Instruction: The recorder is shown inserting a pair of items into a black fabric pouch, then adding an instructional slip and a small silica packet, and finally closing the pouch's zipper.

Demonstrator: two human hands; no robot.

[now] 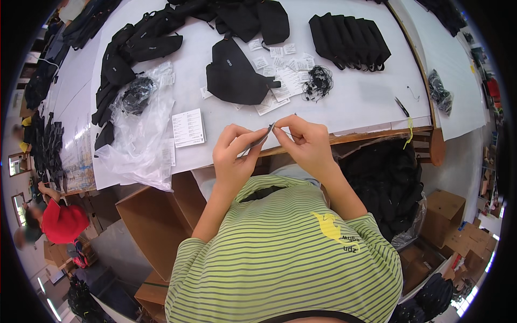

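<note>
My left hand (pixel 235 151) is closed in a pinch around a small flat dark tag-like piece (pixel 259 141), held above the table's front edge. The fingertips of my right hand (pixel 305 142) are pinched at the upper end of that piece, and its exact kind is too small to make out. Just beyond my hands lies a black sling bag (pixel 231 75) on the white table (pixel 215 116). Several white printed labels (pixel 291 81) are spread beside the bag, next to a tangle of thin black cords (pixel 318 83).
A stack of white printed cards (pixel 189 128) and clear plastic bags (pixel 142 134) lie to the left. More black bags (pixel 142 43) curve along the far left; a row of them (pixel 350 43) lies far right. Snips (pixel 402 107) rest near the right edge. Cardboard boxes (pixel 156 226) stand below.
</note>
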